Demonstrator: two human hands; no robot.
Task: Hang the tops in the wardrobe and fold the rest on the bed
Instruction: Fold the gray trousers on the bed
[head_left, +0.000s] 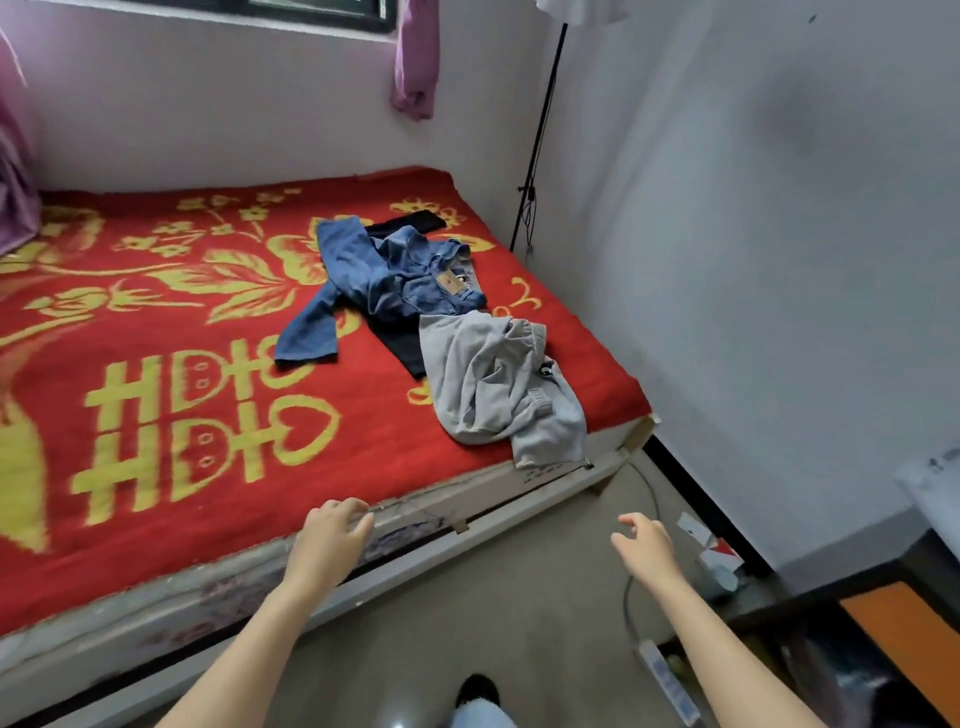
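On the right part of the bed with the red and yellow cover (171, 322) lies a heap of clothes. Blue jeans (374, 275) lie crumpled at the back. A grey garment (493, 384) sprawls nearest the bed's corner, and its hem hangs over the edge. A black garment (402, 343) lies under both, partly hidden. My left hand (332, 535) hovers over the bed's near edge, fingers loosely curled and holding nothing. My right hand (644, 545) is out over the floor, fingers relaxed and empty. Both hands are well short of the clothes. No wardrobe is in view.
A black lamp stand (540, 135) rises in the corner beside the bed. A white power strip (667, 680) with its cable lies on the floor at the right. A dark table with an orange panel (883, 623) stands at the right. Purple curtains (415, 62) hang by the window.
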